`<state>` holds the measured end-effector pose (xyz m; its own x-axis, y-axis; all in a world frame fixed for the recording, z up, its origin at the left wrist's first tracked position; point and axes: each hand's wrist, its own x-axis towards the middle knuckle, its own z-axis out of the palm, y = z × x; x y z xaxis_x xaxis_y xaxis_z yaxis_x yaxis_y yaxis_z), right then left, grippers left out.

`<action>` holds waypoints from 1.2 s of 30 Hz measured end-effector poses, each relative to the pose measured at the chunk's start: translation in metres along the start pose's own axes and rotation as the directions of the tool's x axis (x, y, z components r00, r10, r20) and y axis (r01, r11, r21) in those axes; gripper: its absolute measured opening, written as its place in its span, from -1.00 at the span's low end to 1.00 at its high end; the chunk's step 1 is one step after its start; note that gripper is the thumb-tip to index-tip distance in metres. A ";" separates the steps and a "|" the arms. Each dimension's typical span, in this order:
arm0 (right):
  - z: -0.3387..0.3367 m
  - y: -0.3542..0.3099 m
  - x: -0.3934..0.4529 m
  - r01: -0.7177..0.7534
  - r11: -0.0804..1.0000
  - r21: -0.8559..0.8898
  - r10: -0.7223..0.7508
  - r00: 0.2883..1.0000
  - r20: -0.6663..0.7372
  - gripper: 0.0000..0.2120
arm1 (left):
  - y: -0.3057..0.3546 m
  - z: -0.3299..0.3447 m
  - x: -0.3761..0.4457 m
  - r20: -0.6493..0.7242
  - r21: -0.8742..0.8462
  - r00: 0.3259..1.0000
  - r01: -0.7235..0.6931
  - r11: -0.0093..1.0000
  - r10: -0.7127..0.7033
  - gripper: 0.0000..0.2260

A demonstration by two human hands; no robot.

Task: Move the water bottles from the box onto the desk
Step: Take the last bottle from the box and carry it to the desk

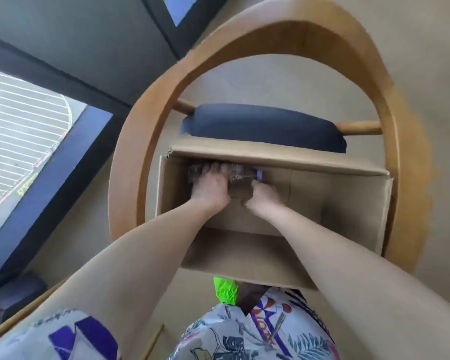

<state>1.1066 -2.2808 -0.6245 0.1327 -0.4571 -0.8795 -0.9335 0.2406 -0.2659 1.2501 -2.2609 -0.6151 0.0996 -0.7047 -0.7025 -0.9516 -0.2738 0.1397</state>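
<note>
Cardboard box (348,203): open-topped, sitting on a wooden chair (146,120) with a dark blue cushion (265,126) just behind it.
Water bottle (238,174): clear plastic with a purple cap, lying on its side inside the box, against the far wall.
Left hand (209,187): reaches into the box, fingers curled over the bottle.
Right hand (261,197): inside the box, just beside the bottle's cap end; its grip cannot be told.
Clothing: patterned shirt (244,333) nearest the camera.

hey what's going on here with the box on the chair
A person is reaching both arms into an open cardboard box sitting on a wooden chair. The left hand grips a clear water bottle lying at the box's far wall; the right hand is beside its purple-capped end. It hasn't been lifted out yet.
</note>
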 end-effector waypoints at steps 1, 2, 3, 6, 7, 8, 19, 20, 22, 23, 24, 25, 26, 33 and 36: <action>0.002 0.001 0.009 0.004 1.000 0.011 -0.004 1.000 0.007 -0.52 | -0.001 0.006 0.007 -0.023 0.019 1.000 -0.013 1.000 0.014 -0.41; 0.003 0.002 0.017 0.001 1.000 0.017 -0.001 1.000 0.009 -0.57 | -0.001 0.013 0.012 -0.061 0.043 0.998 -0.028 0.999 0.031 -0.43; 0.005 0.003 0.022 -0.005 1.000 0.023 0.005 1.000 0.007 -0.59 | -0.002 0.018 0.014 -0.099 0.077 0.994 -0.042 0.996 0.049 -0.45; 0.013 0.006 0.032 -0.015 1.000 0.024 0.014 1.000 0.001 -0.44 | -0.006 0.027 0.016 -0.132 0.217 0.987 -0.060 0.974 0.091 -0.44; 0.015 0.006 0.033 -0.020 1.000 0.021 0.020 1.000 0.008 -0.37 | -0.006 0.027 0.017 -0.118 0.244 0.989 -0.056 0.968 0.087 -0.45; 0.016 0.006 0.034 -0.026 0.999 0.021 0.026 1.000 0.016 -0.33 | -0.004 0.025 0.019 -0.097 0.253 0.993 -0.047 0.966 0.073 -0.46; -0.021 -0.003 -0.018 0.045 0.997 -0.065 -0.045 0.999 0.000 -0.64 | 0.002 -0.006 -0.013 0.241 -0.164 0.962 0.166 0.972 -0.124 -0.57; -0.028 -0.007 -0.027 0.062 0.994 -0.092 -0.063 0.998 -0.009 -0.69 | 0.001 -0.014 -0.022 0.245 -0.176 0.961 0.173 0.969 -0.127 -0.59; -0.040 -0.016 -0.048 0.113 0.983 -0.141 -0.120 0.992 -0.043 -0.72 | -0.002 -0.033 -0.041 0.214 -0.195 0.969 0.163 0.967 -0.120 -0.60; -0.045 -0.021 -0.060 0.139 0.979 -0.148 -0.150 0.986 -0.067 -0.71 | -0.005 -0.043 -0.052 0.186 -0.209 0.976 0.153 0.966 -0.114 -0.59; -0.050 -0.027 -0.071 0.161 0.974 -0.157 -0.176 0.980 -0.092 -0.69 | -0.008 -0.053 -0.063 0.158 -0.225 0.981 0.146 0.963 -0.112 -0.58; -0.054 -0.034 -0.083 0.181 0.967 -0.178 -0.202 0.973 -0.112 -0.68 | -0.011 -0.064 -0.076 0.134 -0.239 0.985 0.141 0.961 -0.111 -0.57; -0.058 -0.041 -0.096 0.205 0.956 -0.211 -0.234 0.965 -0.120 -0.67 | -0.015 -0.076 -0.091 0.112 -0.251 0.987 0.137 0.958 -0.111 -0.56; -0.049 -0.127 -0.206 0.449 0.782 -0.433 -0.555 0.817 -0.155 -0.84 | -0.061 -0.131 -0.225 -0.137 -0.414 0.956 0.181 0.892 -0.258 -0.63; -0.019 -0.172 -0.264 0.537 0.669 -0.515 -0.679 0.722 -0.129 -0.76 | -0.095 -0.141 -0.298 -0.252 -0.402 0.902 0.232 0.886 -0.350 -0.62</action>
<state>1.2257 -2.2181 -0.3394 0.6869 -0.6045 -0.4034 -0.7244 -0.5254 -0.4463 1.3522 -2.1172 -0.3204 0.4964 -0.7048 -0.5068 -0.7032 -0.6688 0.2413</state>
